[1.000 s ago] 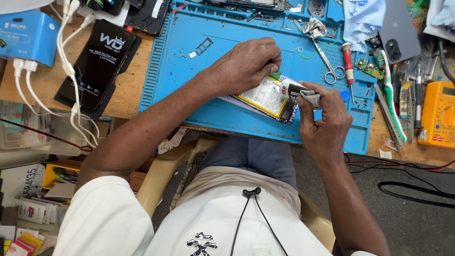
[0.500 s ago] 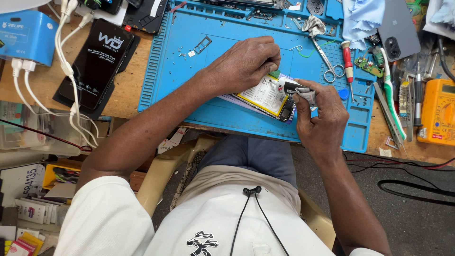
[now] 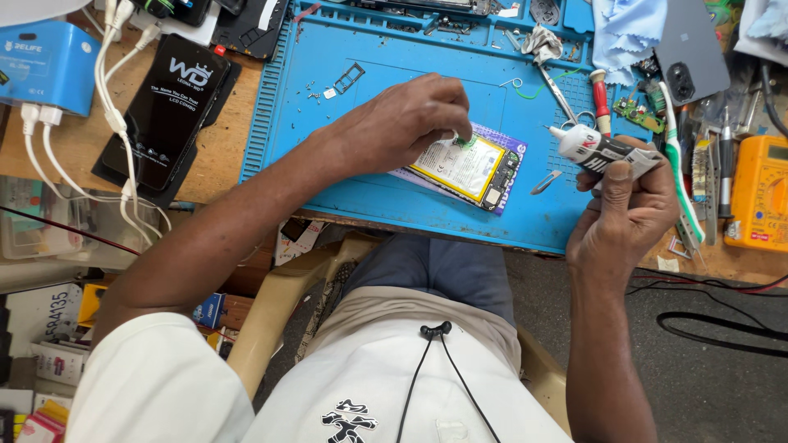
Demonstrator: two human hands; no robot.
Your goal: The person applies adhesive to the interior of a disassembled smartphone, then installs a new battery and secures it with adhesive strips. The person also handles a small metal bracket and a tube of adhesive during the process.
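Flat on the blue mat (image 3: 345,164), opened phone (image 3: 466,168) with yellow battery up, pinned at its upper edge by left hand (image 3: 406,123) fingertips. Off to its right, lifted clear, glue tube (image 3: 597,149) clenched in right hand (image 3: 628,209), nozzle aimed leftward. Best kept pressed steady, squeezing gently along the frame edge only.

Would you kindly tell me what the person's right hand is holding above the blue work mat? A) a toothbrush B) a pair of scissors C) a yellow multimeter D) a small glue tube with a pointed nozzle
D: the right hand grips a small glue tube, nozzle pointing left, while the scissors, yellow multimeter and toothbrush lie untouched nearby.
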